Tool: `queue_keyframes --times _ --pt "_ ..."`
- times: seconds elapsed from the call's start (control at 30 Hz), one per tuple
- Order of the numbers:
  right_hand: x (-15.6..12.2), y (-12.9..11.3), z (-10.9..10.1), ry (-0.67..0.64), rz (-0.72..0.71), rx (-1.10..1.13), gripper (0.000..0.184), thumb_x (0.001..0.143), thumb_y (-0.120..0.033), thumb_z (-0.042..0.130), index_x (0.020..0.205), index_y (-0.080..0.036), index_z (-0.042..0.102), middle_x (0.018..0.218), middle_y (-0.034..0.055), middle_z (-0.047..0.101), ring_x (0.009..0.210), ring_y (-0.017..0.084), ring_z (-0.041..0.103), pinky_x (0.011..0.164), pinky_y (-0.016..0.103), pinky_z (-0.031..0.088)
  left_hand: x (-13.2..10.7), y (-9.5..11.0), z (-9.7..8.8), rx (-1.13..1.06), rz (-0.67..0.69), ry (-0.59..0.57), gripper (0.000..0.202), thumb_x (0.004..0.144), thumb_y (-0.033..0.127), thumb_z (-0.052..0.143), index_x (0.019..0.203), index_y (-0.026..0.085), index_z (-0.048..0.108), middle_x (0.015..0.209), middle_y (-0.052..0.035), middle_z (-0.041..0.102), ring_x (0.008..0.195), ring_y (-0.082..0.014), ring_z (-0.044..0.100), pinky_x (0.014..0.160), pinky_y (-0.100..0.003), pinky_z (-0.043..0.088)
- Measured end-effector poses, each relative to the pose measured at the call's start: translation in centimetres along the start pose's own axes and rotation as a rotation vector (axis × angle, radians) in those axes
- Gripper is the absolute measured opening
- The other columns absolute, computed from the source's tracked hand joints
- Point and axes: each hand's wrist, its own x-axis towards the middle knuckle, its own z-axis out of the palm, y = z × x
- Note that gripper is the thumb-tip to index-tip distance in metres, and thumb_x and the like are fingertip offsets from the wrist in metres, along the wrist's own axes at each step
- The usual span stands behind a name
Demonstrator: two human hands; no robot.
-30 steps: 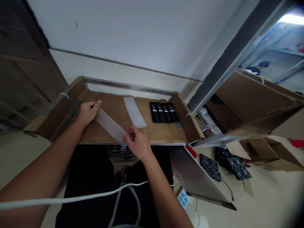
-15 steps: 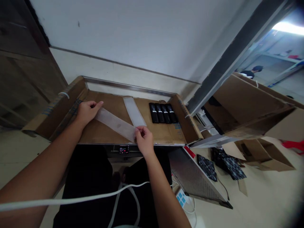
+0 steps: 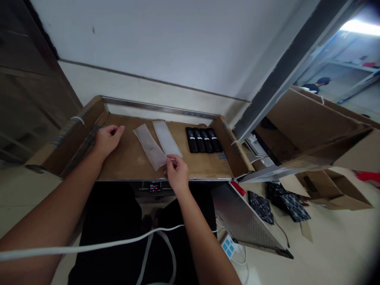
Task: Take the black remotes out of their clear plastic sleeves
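A long translucent plastic bag [image 3: 150, 147] lies on the cardboard-covered bench [image 3: 127, 160]. My right hand [image 3: 177, 172] pinches its near end between thumb and fingers. A second, similar bag [image 3: 166, 138] lies just right of it. My left hand [image 3: 107, 138] rests on the cardboard to the left, fingers loosely curled and apart, holding nothing. Several black bar-shaped devices [image 3: 203, 139] lie side by side further right.
Cardboard side walls [image 3: 71, 128] fence the bench left and right. A small lit display [image 3: 155, 185] sits under the front edge. White cable [image 3: 124, 239] crosses my lap. A perforated metal panel [image 3: 243, 221], black fans [image 3: 261, 211] and open boxes [image 3: 326, 190] lie on the floor to the right.
My left hand let go of the bag's far end. My right hand swung the bag so it now lies beside the second bag, nearly parallel to it.
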Motion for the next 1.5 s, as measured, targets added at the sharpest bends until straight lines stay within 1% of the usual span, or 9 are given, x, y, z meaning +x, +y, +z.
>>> queue_keyframes --times 0.3,0.5,0.73,0.87,1.0,1.1,1.23,1.37,1.5 --pt "-0.3 0.8 -0.3 -0.029 -0.049 0.076 0.031 0.092 -0.041 0.054 0.110 -0.022 0.070 0.084 0.0016 0.073 0.054 0.013 0.060 0.054 0.026 0.047 0.0 0.1 0.2 0.059 0.013 -0.012 0.037 0.089 0.048 0.055 0.074 0.015 0.064 0.061 0.0039 0.047 0.060 -0.0103 0.041 0.057 -0.025 0.029" --pt "0.1 0.6 -1.3 -0.182 -0.097 0.009 0.032 0.097 -0.036 0.050 0.123 -0.024 0.066 0.076 -0.0012 0.069 0.058 0.014 0.065 0.059 0.026 0.049 -0.1 0.2 0.1 0.053 0.009 -0.023 0.035 0.088 0.046 0.055 0.075 0.015 0.064 0.061 0.0039 0.049 0.061 -0.0105 0.043 0.058 -0.025 0.030" --pt "-1.0 0.6 -2.4 -0.236 -0.058 0.181 0.040 0.097 -0.043 0.053 0.130 -0.024 0.062 0.125 0.0088 0.069 0.072 0.015 0.071 0.053 0.026 0.052 0.0 0.1 0.3 0.058 -0.023 -0.019 0.034 0.087 0.046 0.056 0.074 0.016 0.064 0.061 0.0042 0.049 0.061 -0.0105 0.043 0.059 -0.025 0.030" --pt "-2.2 0.7 -3.1 -0.139 -0.074 0.290 0.033 0.093 -0.044 0.058 0.113 -0.020 0.069 0.108 0.0088 0.073 0.076 0.017 0.070 0.063 0.029 0.058 0.1 0.0 0.3 0.065 -0.013 -0.020 0.034 0.087 0.046 0.056 0.072 0.016 0.063 0.060 0.0044 0.047 0.060 -0.0106 0.042 0.058 -0.026 0.030" --pt "-2.9 0.6 -5.0 0.014 -0.039 0.321 0.029 0.090 -0.045 0.062 0.102 -0.019 0.069 0.089 0.0045 0.071 0.066 0.015 0.065 0.061 0.029 0.055 0.1 0.1 0.2 0.063 -0.006 -0.019 0.035 0.088 0.046 0.056 0.072 0.016 0.063 0.060 0.0039 0.048 0.061 -0.0109 0.043 0.059 -0.026 0.031" --pt "-2.8 -0.1 -7.1 0.061 -0.065 0.233 0.029 0.090 -0.045 0.062 0.096 -0.018 0.071 0.072 0.0003 0.065 0.062 0.014 0.059 0.062 0.027 0.050 0.1 0.2 0.1 0.072 -0.026 -0.018 0.034 0.088 0.046 0.056 0.073 0.016 0.064 0.061 0.0037 0.050 0.061 -0.0113 0.043 0.059 -0.026 0.031" --pt "-1.5 -0.7 -9.8 0.075 -0.158 0.050 0.034 0.095 -0.047 0.056 0.096 -0.017 0.073 0.073 0.0009 0.063 0.069 0.015 0.058 0.067 0.026 0.045 0.0 0.3 0.3 0.051 -0.026 -0.021 0.032 0.087 0.045 0.058 0.074 0.016 0.065 0.062 0.0034 0.052 0.061 -0.0111 0.044 0.058 -0.026 0.030" --pt "1.5 1.0 -11.3 0.138 -0.199 -0.194 0.044 0.097 -0.050 0.048 0.084 -0.016 0.072 0.067 0.0008 0.060 0.066 0.015 0.055 0.064 0.027 0.039 -0.2 1.0 0.2 -0.199 -0.095 -0.071 0.027 0.087 0.040 0.059 0.074 0.016 0.062 0.061 0.0029 0.052 0.058 -0.0100 0.043 0.055 -0.024 0.032" --pt "3.3 2.9 -11.6 0.189 -0.229 -0.279 0.049 0.098 -0.051 0.045 0.070 -0.017 0.065 0.060 -0.0008 0.056 0.062 0.014 0.051 0.064 0.027 0.036 -0.5 3.6 -2.0 -0.669 -0.189 -0.076 0.028 0.093 0.039 0.054 0.081 0.016 0.061 0.071 -0.0003 0.055 0.062 -0.0104 0.048 0.054 -0.023 0.039"
